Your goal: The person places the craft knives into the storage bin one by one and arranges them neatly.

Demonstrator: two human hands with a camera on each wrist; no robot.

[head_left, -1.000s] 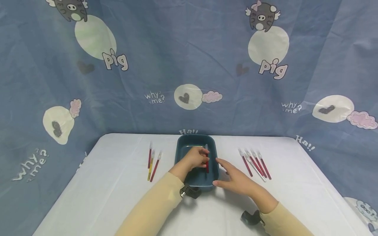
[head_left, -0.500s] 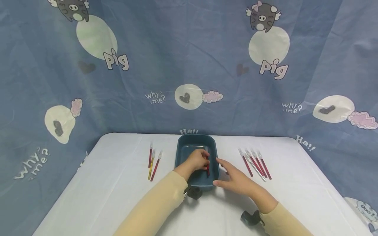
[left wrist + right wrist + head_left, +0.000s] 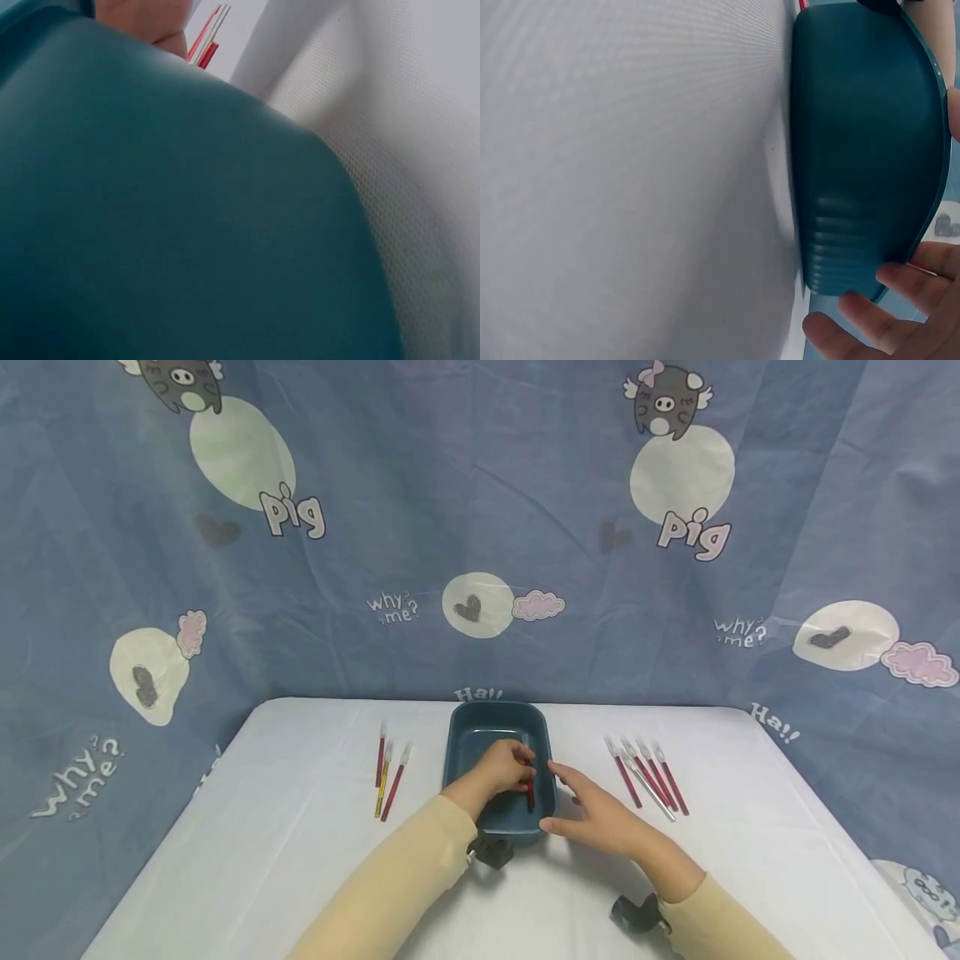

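A dark teal rectangular tray [image 3: 487, 717] stands at the table's far middle; its outer side fills much of both wrist views. Inside it, my left hand [image 3: 501, 767] pinches a slim red craft knife [image 3: 531, 797], its clear cap pointing away from me. The fingers cover the knife's middle. My right hand [image 3: 603, 817] is at the tray's right side, fingers and thumb spread and fairly straight. In the right wrist view, fingertips [image 3: 889, 274] touch the tray's outer wall [image 3: 870, 135] near the rim.
Left of the tray lie two red knives [image 3: 395, 793] and a gold one [image 3: 382, 791], capped. On the right, several red knives [image 3: 675, 789] and a silver one [image 3: 654, 795] lie slanted. A white cloth [image 3: 285, 827] covers the table; a blue patterned curtain [image 3: 420, 510] hangs behind.
My left hand has drawn the red craft knife slightly toward me inside the tray, and it sits lower there. My right hand keeps its place at the tray's side.
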